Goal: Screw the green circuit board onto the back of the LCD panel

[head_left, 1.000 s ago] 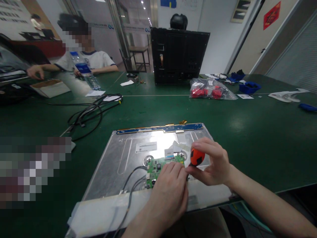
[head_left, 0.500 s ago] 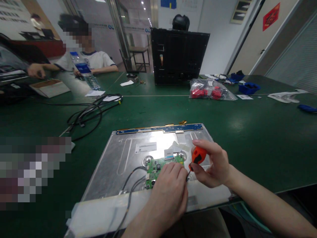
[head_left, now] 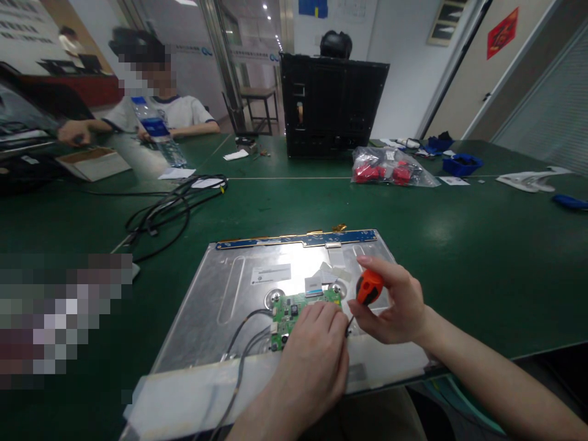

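Observation:
A silver metal display panel lies back up on the green table, with a small green circuit board fixed near its middle. My left hand rests curled on the board's right part, fingers pressed together at the screwdriver's tip; what they pinch is hidden. My right hand is wrapped round an orange-handled screwdriver, held upright with its shaft pointing down at the board's right edge. Grey cables run from the board toward me.
A black monitor housing stands upright at the back. A bag of red parts lies to its right, a blue tray further right. Black cables coil at the left. Another person sits at the far left behind a water bottle.
The orange handle has turned in my right hand's fingers and shifted slightly. My left hand stays on the board. The person at the far left has moved a hand a little.

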Tool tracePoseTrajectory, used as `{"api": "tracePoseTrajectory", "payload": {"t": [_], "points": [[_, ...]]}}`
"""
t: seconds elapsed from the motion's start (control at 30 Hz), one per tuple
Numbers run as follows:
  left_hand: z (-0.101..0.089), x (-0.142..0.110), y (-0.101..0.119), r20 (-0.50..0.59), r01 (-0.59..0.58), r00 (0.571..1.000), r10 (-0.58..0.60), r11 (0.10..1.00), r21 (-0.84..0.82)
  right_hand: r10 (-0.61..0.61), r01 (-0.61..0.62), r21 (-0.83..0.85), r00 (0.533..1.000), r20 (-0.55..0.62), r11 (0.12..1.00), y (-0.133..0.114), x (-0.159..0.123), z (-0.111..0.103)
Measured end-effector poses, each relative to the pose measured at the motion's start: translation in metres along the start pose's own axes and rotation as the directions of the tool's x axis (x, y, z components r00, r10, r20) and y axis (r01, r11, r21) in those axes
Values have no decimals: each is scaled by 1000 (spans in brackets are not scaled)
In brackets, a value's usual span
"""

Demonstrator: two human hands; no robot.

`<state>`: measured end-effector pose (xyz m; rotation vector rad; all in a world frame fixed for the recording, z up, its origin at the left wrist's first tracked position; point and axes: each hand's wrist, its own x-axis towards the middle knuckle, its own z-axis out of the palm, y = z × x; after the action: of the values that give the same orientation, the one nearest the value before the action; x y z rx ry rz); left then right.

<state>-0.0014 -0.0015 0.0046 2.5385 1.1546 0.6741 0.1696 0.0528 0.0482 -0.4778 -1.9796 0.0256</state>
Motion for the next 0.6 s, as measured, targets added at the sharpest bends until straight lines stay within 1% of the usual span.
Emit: {"api": "tracePoseTrajectory", "payload": {"t": [0.2,0.43,0.6], "points": [[0,1,0,31,0,1000,-1,1000,21,42,-46,138,999,33,989,4,-5,-1],[0,0,0,-4,-11,1000,11,1000,2,38,-42,68,998,49,997,2,-3,-2],[1,1,-1,16,-10,1000,10,1000,1,44,-45,130,999,13,991,4,-7,1]]}}
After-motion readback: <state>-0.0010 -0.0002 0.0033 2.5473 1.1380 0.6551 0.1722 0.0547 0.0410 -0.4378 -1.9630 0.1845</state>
